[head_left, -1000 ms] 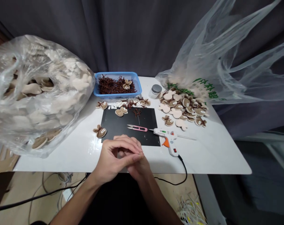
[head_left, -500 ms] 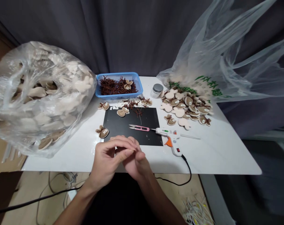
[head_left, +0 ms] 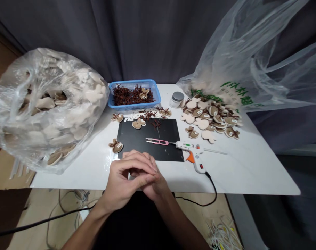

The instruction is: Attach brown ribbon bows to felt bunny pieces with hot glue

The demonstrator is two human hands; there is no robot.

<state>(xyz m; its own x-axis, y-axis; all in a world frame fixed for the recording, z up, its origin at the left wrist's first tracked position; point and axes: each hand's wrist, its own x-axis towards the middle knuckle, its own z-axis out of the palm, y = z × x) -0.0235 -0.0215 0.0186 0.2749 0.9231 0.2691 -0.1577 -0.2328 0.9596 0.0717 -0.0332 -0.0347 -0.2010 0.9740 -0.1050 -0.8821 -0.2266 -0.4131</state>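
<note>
My left hand (head_left: 130, 178) and my right hand (head_left: 155, 185) are pressed together in front of the table's near edge. The left thumb and forefinger meet in a pinch against the right hand's thumb. Behind them the right fingers are curled and partly covered. Whatever the fingers hold, if anything, is hidden. Just beyond lies a black mat (head_left: 147, 152), with pink thread snips (head_left: 159, 141) on it. A plain felt rabbit-head shape (head_left: 138, 124) is at the mat's far edge. Left of the mat sits a brown one with a bow and label (head_left: 116, 146).
A white glue gun (head_left: 191, 149) lies right of the mat, its cord over the edge. A blue basket (head_left: 134, 82) holds brown bows. A grey-lidded jar (head_left: 176, 99) stands near piled rabbit heads (head_left: 215, 118). Plastic bags (head_left: 77, 128) flank the table.
The left fingertips have come down over the right thumb, which was apart and raised before. The view has shifted slightly, so table things appear a little further right.
</note>
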